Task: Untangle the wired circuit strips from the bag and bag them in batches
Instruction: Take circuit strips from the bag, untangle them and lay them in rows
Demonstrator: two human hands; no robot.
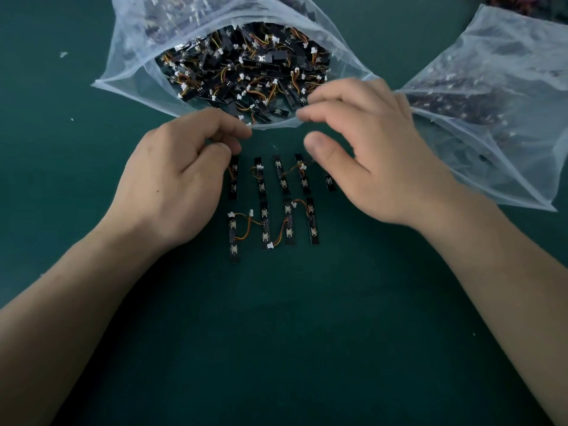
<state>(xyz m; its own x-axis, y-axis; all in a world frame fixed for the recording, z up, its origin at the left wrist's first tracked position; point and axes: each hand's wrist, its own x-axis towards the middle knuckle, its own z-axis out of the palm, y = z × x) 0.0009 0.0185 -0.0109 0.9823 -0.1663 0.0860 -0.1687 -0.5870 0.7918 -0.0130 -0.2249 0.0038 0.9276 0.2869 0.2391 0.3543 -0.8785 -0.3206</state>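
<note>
A large clear bag [129,78] lies open at the top centre, packed with tangled black circuit strips [246,72] joined by orange and yellow wires. Below its mouth, several separated strips [261,179] lie in two rows on the green mat. My left hand [178,176] has its fingers curled, and its thumb tip covers the top end of the leftmost strip [234,179]. I cannot see whether it pinches that strip. My right hand [368,155] hovers with loosely bent fingers over the row's right end, above a short strip [329,181], and holds nothing.
A second clear bag [498,96] with dark strips inside lies at the right, its edge next to my right hand. More wired parts [528,4] show at the top right corner. Small white scraps [63,54] dot the green mat [276,333].
</note>
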